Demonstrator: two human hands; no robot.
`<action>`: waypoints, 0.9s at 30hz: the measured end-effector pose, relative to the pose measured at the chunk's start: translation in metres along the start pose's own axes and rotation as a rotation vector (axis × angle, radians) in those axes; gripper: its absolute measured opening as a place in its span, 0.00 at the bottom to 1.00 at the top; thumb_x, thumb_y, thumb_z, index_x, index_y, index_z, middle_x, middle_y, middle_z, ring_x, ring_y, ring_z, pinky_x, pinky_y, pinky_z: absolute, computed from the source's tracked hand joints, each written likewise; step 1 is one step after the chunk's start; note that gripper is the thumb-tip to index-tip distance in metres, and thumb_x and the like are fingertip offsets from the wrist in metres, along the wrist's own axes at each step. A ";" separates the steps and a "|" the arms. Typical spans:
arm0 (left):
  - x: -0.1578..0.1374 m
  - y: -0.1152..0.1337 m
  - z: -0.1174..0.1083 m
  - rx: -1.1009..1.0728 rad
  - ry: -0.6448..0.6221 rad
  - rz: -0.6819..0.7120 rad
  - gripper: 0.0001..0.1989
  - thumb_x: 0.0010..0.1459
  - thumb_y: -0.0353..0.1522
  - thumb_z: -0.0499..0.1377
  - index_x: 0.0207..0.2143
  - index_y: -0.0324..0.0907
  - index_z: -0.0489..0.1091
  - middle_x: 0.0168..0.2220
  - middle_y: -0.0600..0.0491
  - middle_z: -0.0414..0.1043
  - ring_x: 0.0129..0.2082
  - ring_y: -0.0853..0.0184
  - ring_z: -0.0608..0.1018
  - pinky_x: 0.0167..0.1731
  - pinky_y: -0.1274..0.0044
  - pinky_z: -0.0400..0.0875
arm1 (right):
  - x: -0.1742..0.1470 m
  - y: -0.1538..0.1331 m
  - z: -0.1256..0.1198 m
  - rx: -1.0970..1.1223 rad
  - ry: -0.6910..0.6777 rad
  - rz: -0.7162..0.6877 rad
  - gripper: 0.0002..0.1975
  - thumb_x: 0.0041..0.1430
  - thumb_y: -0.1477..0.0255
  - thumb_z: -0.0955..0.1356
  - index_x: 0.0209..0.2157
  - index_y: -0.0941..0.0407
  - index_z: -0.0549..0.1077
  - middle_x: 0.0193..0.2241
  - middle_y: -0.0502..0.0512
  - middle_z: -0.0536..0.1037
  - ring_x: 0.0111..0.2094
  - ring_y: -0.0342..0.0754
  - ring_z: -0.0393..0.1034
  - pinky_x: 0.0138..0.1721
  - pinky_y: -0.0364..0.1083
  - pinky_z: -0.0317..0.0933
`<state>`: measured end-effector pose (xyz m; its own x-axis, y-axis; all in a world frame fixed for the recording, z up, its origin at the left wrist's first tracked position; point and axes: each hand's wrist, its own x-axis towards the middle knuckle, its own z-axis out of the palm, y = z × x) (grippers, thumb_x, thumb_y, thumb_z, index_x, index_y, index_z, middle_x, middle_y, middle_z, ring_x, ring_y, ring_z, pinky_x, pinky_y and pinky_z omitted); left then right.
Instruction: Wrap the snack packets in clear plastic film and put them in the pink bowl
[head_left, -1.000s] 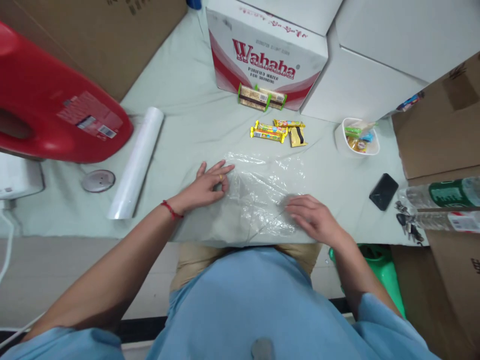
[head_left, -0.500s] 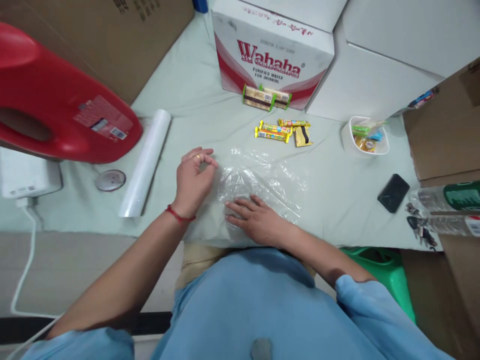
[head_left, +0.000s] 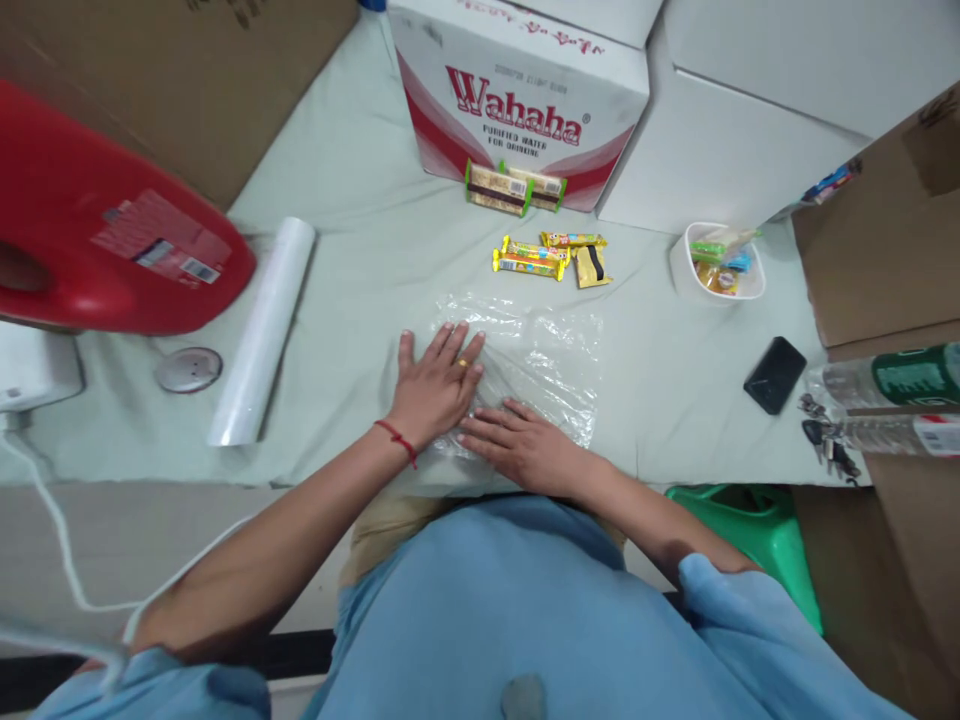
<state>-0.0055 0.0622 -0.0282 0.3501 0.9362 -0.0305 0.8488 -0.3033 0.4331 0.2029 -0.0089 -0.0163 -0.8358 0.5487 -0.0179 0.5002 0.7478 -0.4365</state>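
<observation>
Both hands palm-down on the clear plastic, L & R side by side.
L hand [head_left: 435,395] has fingers spread wide over the plastic's left part; R hand [head_left: 529,445] has fingers straight, held closer together, nr its front edge. Neither seems to grip anything, tho undersides are hidden, so can't tell if a fold is caught. Plastic [head_left: 551,350] lies creased on the cloth [head_left: 652,400], betw. the person & the yellow snacks [head_left: 532,262]; roll [head_left: 262,335] is off to the left, apart. Risks, I'd say: thin sheet could cling to skin & lift w/ a hand; uneven pressure could bunch the creases or tear it; pushing hard could drag the loose cloth too; a far sweep could knock the snacks.
</observation>
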 end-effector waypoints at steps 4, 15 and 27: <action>-0.012 -0.015 0.000 0.029 0.034 0.023 0.31 0.74 0.45 0.45 0.77 0.57 0.52 0.79 0.47 0.46 0.78 0.52 0.55 0.73 0.43 0.24 | -0.053 0.003 0.003 0.060 0.044 0.139 0.28 0.76 0.64 0.66 0.73 0.50 0.63 0.74 0.59 0.63 0.76 0.54 0.55 0.76 0.62 0.51; -0.020 -0.025 -0.003 0.054 -0.058 0.085 0.33 0.73 0.50 0.47 0.77 0.57 0.51 0.79 0.47 0.46 0.78 0.50 0.54 0.72 0.42 0.21 | -0.122 0.061 -0.060 0.179 0.249 0.393 0.16 0.76 0.65 0.65 0.57 0.48 0.80 0.53 0.57 0.85 0.54 0.56 0.79 0.56 0.61 0.75; -0.024 -0.018 -0.002 0.029 -0.007 0.072 0.32 0.73 0.47 0.50 0.76 0.58 0.52 0.79 0.48 0.48 0.79 0.53 0.53 0.74 0.44 0.25 | 0.094 0.214 -0.144 -0.398 0.376 0.728 0.16 0.73 0.71 0.60 0.52 0.57 0.77 0.52 0.65 0.80 0.55 0.64 0.71 0.53 0.59 0.68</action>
<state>-0.0302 0.0453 -0.0338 0.4135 0.9105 -0.0063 0.8323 -0.3752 0.4080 0.2641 0.2565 0.0183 -0.1892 0.9692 0.1576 0.9749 0.2046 -0.0881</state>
